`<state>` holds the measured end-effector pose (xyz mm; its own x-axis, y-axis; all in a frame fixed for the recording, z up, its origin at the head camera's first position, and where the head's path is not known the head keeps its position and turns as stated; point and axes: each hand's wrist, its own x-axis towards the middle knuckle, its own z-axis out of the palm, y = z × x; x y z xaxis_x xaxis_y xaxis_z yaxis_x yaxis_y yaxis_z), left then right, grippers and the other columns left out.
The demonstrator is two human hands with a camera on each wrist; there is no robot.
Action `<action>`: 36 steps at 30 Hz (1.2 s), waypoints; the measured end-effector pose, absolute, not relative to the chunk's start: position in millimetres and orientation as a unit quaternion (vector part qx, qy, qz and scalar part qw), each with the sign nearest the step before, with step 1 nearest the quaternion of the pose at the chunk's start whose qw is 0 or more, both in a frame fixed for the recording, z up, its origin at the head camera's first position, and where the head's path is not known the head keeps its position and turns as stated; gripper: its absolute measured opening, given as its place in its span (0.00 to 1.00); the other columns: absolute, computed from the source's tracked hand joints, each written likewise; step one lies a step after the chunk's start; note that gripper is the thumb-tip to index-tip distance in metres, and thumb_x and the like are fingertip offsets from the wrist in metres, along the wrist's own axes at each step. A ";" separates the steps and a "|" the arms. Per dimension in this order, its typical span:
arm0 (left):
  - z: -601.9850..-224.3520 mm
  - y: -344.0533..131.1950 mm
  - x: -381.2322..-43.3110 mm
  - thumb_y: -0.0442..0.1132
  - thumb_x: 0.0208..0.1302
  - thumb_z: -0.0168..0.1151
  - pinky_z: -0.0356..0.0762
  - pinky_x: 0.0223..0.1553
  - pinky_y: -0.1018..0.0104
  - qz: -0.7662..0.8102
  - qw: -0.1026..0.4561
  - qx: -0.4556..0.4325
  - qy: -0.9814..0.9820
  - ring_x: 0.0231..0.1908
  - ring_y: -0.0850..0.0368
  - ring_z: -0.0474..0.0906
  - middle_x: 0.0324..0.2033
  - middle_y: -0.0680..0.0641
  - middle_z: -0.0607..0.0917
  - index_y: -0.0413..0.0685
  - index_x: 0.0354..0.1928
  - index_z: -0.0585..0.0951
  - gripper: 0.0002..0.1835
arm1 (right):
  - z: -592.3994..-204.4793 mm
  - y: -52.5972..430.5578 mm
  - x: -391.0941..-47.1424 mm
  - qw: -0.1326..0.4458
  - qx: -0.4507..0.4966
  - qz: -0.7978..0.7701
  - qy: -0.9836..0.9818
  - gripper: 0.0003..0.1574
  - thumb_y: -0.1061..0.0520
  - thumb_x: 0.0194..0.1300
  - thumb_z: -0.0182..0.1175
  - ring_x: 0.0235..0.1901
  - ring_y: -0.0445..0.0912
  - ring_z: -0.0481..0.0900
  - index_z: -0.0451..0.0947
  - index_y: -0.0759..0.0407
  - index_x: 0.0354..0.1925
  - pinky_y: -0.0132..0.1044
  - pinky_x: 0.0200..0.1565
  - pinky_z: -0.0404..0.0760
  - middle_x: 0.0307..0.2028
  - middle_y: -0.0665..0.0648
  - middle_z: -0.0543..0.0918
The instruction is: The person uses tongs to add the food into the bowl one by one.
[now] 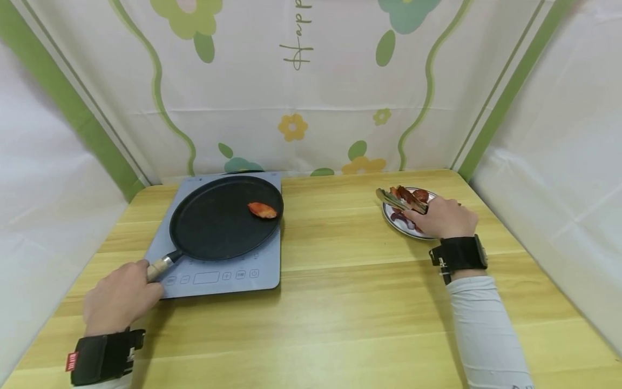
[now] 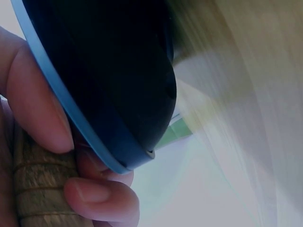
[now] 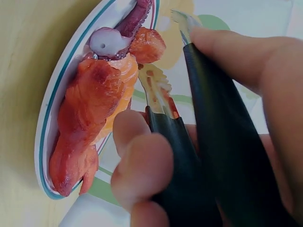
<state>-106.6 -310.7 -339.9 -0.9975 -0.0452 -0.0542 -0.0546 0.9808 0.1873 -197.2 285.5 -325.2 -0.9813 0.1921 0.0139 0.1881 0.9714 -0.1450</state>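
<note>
One glossy red-orange food slice (image 1: 263,210) lies in a round black pan (image 1: 218,224) on the flat grey cooktop (image 1: 270,267). From where I stand, the left hand (image 1: 120,296) grips the pan's pale wooden handle (image 1: 156,268); the right hand (image 1: 447,217) pinches black-handled metal tongs (image 3: 236,137), tips apart, at a teal-rimmed white plate (image 3: 49,118) of food on the wooden counter (image 1: 340,308).

You're in a makeshift cooking booth: cloth (image 1: 340,86) screens three sides of your table (image 1: 340,308), which bears a hob (image 1: 266,259), a pan (image 1: 218,221) and a plate (image 3: 47,113) of food (image 3: 90,104).
</note>
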 end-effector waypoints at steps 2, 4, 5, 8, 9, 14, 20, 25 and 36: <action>-340.0 -310.5 -106.6 0.42 0.49 0.51 0.57 0.17 0.59 0.096 0.024 -0.024 0.995 0.20 0.52 0.64 0.20 0.48 0.67 0.47 0.26 0.68 0.07 | -326.2 285.5 -197.7 0.014 -0.099 0.068 -0.993 0.50 0.16 0.52 0.45 0.28 0.58 0.75 0.75 0.60 0.37 0.49 0.24 0.66 0.29 0.66 0.76; -340.2 -310.4 -106.7 0.42 0.49 0.51 0.57 0.17 0.59 0.097 0.024 -0.024 0.995 0.20 0.52 0.64 0.20 0.48 0.67 0.48 0.26 0.68 0.06 | -327.0 285.2 -198.0 0.014 -0.101 0.065 -0.993 0.48 0.17 0.52 0.46 0.27 0.57 0.75 0.75 0.59 0.36 0.49 0.23 0.65 0.28 0.64 0.75; -340.5 -310.3 -106.8 0.42 0.49 0.51 0.57 0.17 0.59 0.096 0.024 -0.025 0.995 0.20 0.52 0.64 0.20 0.48 0.66 0.48 0.26 0.68 0.06 | -327.3 285.0 -198.1 0.014 -0.101 0.064 -0.993 0.48 0.17 0.52 0.46 0.27 0.57 0.74 0.74 0.59 0.35 0.49 0.23 0.65 0.28 0.64 0.75; -340.4 -310.2 -107.5 0.42 0.49 0.51 0.57 0.17 0.59 0.095 0.024 -0.025 0.995 0.20 0.52 0.63 0.20 0.48 0.66 0.48 0.26 0.68 0.06 | -327.2 286.0 -198.2 0.018 -0.100 0.063 -0.993 0.46 0.18 0.53 0.47 0.27 0.58 0.74 0.74 0.59 0.36 0.50 0.24 0.65 0.28 0.65 0.75; -340.3 -310.3 -107.7 0.42 0.49 0.51 0.57 0.17 0.59 0.095 0.025 -0.026 0.995 0.20 0.52 0.63 0.20 0.48 0.66 0.48 0.26 0.68 0.06 | -326.9 286.3 -198.1 0.020 -0.099 0.063 -0.993 0.46 0.19 0.54 0.48 0.27 0.59 0.74 0.74 0.59 0.36 0.50 0.24 0.65 0.29 0.65 0.75; -339.3 -310.5 -108.2 0.42 0.50 0.51 0.57 0.17 0.59 0.095 0.022 -0.022 0.995 0.20 0.52 0.64 0.20 0.48 0.67 0.48 0.26 0.67 0.06 | -325.9 288.2 -198.5 0.029 -0.086 0.064 -0.994 0.42 0.22 0.55 0.51 0.28 0.59 0.75 0.77 0.58 0.40 0.51 0.25 0.66 0.31 0.66 0.76; -339.5 -312.1 -106.5 0.42 0.49 0.51 0.57 0.17 0.59 0.096 0.023 -0.021 0.995 0.20 0.52 0.64 0.20 0.48 0.66 0.48 0.26 0.67 0.07 | -329.3 288.3 -199.7 0.035 -0.080 0.064 -0.994 0.46 0.20 0.55 0.48 0.28 0.59 0.75 0.77 0.58 0.41 0.50 0.24 0.66 0.31 0.67 0.76; -340.8 -311.3 -108.0 0.42 0.49 0.51 0.56 0.17 0.59 0.094 0.015 -0.018 0.995 0.19 0.52 0.63 0.20 0.48 0.66 0.48 0.26 0.67 0.06 | -333.5 289.8 -200.1 0.050 -0.075 0.070 -0.993 0.49 0.19 0.56 0.45 0.30 0.62 0.76 0.78 0.57 0.51 0.50 0.24 0.67 0.37 0.71 0.77; -341.4 -311.0 -106.8 0.42 0.49 0.51 0.56 0.17 0.59 0.094 0.014 -0.020 0.995 0.20 0.52 0.63 0.20 0.48 0.66 0.48 0.26 0.67 0.06 | -340.6 293.9 -202.0 0.077 -0.074 0.104 -0.989 0.42 0.19 0.56 0.44 0.22 0.54 0.71 0.68 0.55 0.21 0.46 0.22 0.64 0.22 0.60 0.71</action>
